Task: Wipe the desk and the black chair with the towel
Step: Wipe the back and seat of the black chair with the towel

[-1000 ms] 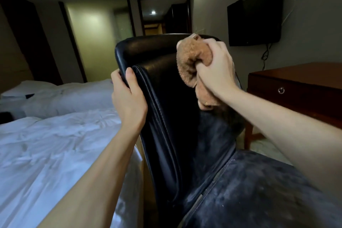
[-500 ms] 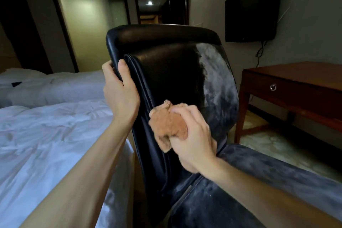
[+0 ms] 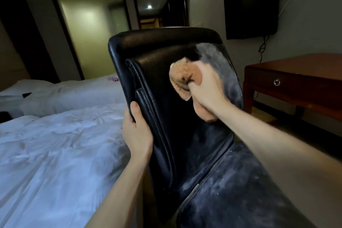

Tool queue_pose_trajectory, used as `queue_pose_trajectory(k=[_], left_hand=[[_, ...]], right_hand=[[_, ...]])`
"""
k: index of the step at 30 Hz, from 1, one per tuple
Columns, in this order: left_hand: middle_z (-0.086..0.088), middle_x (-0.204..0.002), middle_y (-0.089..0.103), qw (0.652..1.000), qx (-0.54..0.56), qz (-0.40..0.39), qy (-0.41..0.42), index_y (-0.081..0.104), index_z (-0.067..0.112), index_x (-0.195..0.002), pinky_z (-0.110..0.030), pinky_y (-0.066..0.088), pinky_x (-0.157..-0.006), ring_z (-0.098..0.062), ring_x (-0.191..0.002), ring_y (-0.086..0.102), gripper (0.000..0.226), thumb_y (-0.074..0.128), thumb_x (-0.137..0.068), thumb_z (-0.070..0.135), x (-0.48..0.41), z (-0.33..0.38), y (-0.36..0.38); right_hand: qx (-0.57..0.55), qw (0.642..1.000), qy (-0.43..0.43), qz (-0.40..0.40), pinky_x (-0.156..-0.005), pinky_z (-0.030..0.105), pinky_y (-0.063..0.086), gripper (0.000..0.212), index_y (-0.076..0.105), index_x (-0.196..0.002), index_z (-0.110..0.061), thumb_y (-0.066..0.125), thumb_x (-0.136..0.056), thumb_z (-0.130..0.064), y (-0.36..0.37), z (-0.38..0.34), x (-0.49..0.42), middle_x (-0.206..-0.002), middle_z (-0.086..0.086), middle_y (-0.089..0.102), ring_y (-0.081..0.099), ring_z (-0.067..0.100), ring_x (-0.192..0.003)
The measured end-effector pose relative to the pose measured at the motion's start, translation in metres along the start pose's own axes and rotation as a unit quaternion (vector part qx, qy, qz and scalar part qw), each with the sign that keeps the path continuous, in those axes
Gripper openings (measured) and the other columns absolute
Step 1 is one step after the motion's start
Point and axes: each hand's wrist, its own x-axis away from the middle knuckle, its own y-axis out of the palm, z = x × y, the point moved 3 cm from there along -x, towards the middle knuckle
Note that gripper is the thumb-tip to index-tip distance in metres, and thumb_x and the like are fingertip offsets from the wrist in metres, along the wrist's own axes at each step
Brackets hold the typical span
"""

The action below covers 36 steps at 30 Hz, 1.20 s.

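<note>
Towel (image 3: 182,77), tan and fluffy, is bunched up and gripped in the right hand (image 3: 207,89), whose fingers are curled round it, and it is pressed against the upper part of the backrest (image 3: 157,72) of the black chair (image 3: 166,39). A loose end of the cloth is seen hanging below the wrist, and this hand is blurred. The left edge of the backrest is held by the left hand (image 3: 137,131), with the thumb laid along the edge and the fingers wrapped behind it, out of sight. A glossy dark zone is shown on the left part of the backrest, while a grey, dusty film is seen on its right part and lower down. The seat (image 3: 231,190) is likewise covered by grey dust. The chair is placed between a bed (image 3: 55,144) with white bedding on the left and a brown wooden table (image 3: 296,68) on the right, which is kept well apart from the chair. A drawer with a round metal pull (image 3: 276,82) is fitted in the table's front. A dark television (image 3: 251,7) is mounted on the wall above the table, and a cable (image 3: 261,50) is seen hanging under it. A second bed (image 3: 74,92) is set beyond the first, and a doorway (image 3: 159,9) with a lit ceiling lamp is seen behind the chair.
</note>
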Motion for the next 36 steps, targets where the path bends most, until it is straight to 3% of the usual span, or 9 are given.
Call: queue_pose_trajectory(k=[3, 5, 9, 13, 18, 25, 29, 33, 36], left_hand=[[0.008, -0.08, 0.061, 1.0, -0.003, 0.006, 0.002, 0.055, 0.026, -0.087, -0.008, 0.037, -0.065, 0.01, -0.074, 0.056, 0.039, 0.032, -0.113, 0.043, -0.001, -0.002, 0.001], [0.008, -0.078, 0.059, 1.0, -0.005, 0.016, 0.007, 0.052, 0.027, -0.083, -0.008, 0.036, -0.064, 0.01, -0.071, 0.055, 0.039, 0.031, -0.113, 0.042, 0.0, -0.003, 0.001], [0.009, -0.074, 0.054, 1.0, -0.008, 0.016, 0.005, 0.045, 0.026, -0.077, -0.012, 0.035, -0.062, 0.01, -0.066, 0.051, 0.042, 0.032, -0.113, 0.044, 0.0, -0.003, 0.002], [0.009, -0.074, 0.054, 1.0, -0.005, 0.005, 0.015, 0.046, 0.026, -0.078, -0.016, 0.035, -0.064, 0.008, -0.067, 0.051, 0.042, 0.032, -0.112, 0.045, 0.0, -0.002, 0.0], [0.009, -0.074, 0.051, 1.0, -0.008, -0.007, 0.018, 0.046, 0.022, -0.081, -0.011, 0.037, -0.064, 0.008, -0.065, 0.05, 0.04, 0.032, -0.113, 0.04, 0.002, 0.0, -0.004], [0.008, -0.075, 0.053, 0.999, -0.01, -0.018, 0.026, 0.047, 0.025, -0.081, -0.013, 0.037, -0.065, 0.004, -0.067, 0.05, 0.039, 0.033, -0.113, 0.042, 0.002, -0.002, -0.005], [0.01, -0.072, 0.049, 0.999, -0.01, -0.036, 0.04, 0.044, 0.029, -0.078, -0.015, 0.036, -0.064, 0.002, -0.066, 0.048, 0.038, 0.034, -0.113, 0.041, 0.001, 0.0, -0.01], [0.011, -0.071, 0.047, 0.999, 0.002, -0.031, 0.037, 0.043, 0.028, -0.078, -0.017, 0.036, -0.065, 0.002, -0.065, 0.046, 0.038, 0.034, -0.113, 0.039, 0.001, 0.0, -0.009], [0.011, -0.073, 0.051, 0.999, 0.006, -0.018, 0.029, 0.046, 0.027, -0.082, -0.015, 0.036, -0.066, 0.005, -0.066, 0.05, 0.036, 0.033, -0.113, 0.039, 0.002, -0.003, -0.006]], right_hand=[[-0.022, 1.0, 0.019, -0.003, -0.095, 0.044, 0.047, 0.046, 0.06, -0.121, -0.029, 0.064, -0.076, -0.019, 0.024, 0.002, 0.059, -0.126, -0.001, 0.057, 0.056, 0.029, -0.119], [-0.08, 0.997, 0.007, 0.0, -0.083, 0.039, 0.049, 0.038, 0.064, -0.109, -0.03, 0.065, -0.072, -0.022, 0.022, -0.007, 0.101, -0.109, -0.01, 0.057, 0.061, 0.022, -0.104], [-0.178, 0.978, 0.004, -0.11, -0.078, 0.043, 0.055, 0.043, 0.067, -0.102, -0.032, 0.061, -0.062, -0.015, 0.007, -0.011, 0.133, -0.098, -0.011, 0.064, 0.066, 0.014, -0.092], [-0.261, 0.959, 0.105, 0.012, -0.087, 0.052, 0.056, 0.042, 0.067, -0.099, -0.025, 0.055, -0.063, -0.008, -0.006, 0.0, 0.104, -0.095, -0.001, 0.072, 0.07, 0.021, -0.097], [-0.111, 0.977, 0.171, 0.059, -0.088, 0.044, 0.051, 0.031, 0.057, -0.106, -0.034, 0.063, -0.079, -0.02, 0.018, -0.011, 0.097, -0.108, -0.008, 0.058, 0.061, 0.02, -0.101], [-0.225, 0.969, 0.106, -0.01, -0.076, 0.046, 0.056, 0.03, 0.067, -0.09, -0.022, 0.059, -0.063, -0.011, -0.001, -0.025, 0.127, -0.084, 0.001, 0.07, 0.068, 0.021, -0.084], [-0.145, 0.968, 0.183, 0.088, -0.086, 0.043, 0.053, 0.03, 0.062, -0.103, -0.028, 0.063, -0.076, -0.016, -0.002, 0.009, 0.104, -0.103, -0.004, 0.066, 0.064, 0.017, -0.098], [-0.103, 0.969, 0.216, 0.063, -0.085, 0.036, 0.044, 0.032, 0.055, -0.108, -0.032, 0.065, -0.08, -0.02, 0.026, 0.0, 0.129, -0.109, -0.007, 0.056, 0.06, 0.021, -0.102], [-0.162, 0.97, 0.18, 0.035, -0.085, 0.045, 0.052, 0.031, 0.056, -0.101, -0.03, 0.064, -0.072, -0.026, 0.027, -0.027, 0.166, -0.102, -0.007, 0.059, 0.063, 0.02, -0.097]])
